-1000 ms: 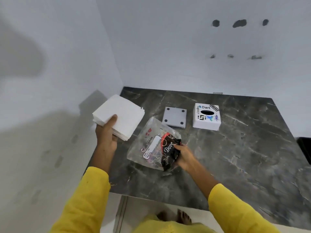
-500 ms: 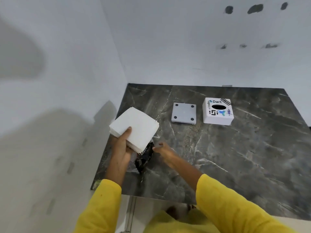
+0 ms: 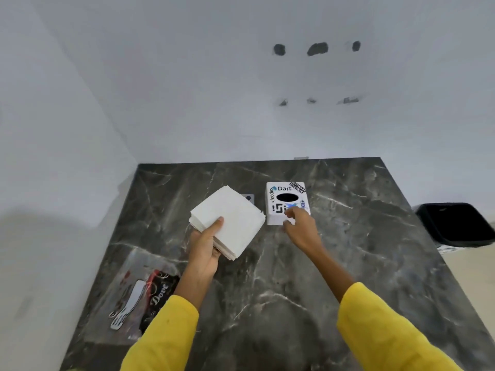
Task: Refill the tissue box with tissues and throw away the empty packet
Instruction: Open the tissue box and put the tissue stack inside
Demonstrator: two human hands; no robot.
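Note:
My left hand (image 3: 205,246) holds a thick stack of white tissues (image 3: 229,219) above the dark marble counter, thumb on top. The white tissue box (image 3: 278,200), with stickers and a dark oval slot, stands upright just right of the stack. My right hand (image 3: 301,227) reaches to the box's near edge, fingertips touching it, holding nothing. The empty clear packet (image 3: 139,295) with a dark label lies flat at the counter's near left corner. The grey box base (image 3: 248,197) is mostly hidden behind the tissues.
White walls bound the marble counter (image 3: 348,263) at the left and back. A black bin (image 3: 455,223) stands on the floor beyond the counter's right edge. My yellow sleeves fill the bottom of the view.
My right hand let go of the packet and reached forward to the tissue box. My left hand carried the tissue stack right, toward the box. The packet now lies at the near left.

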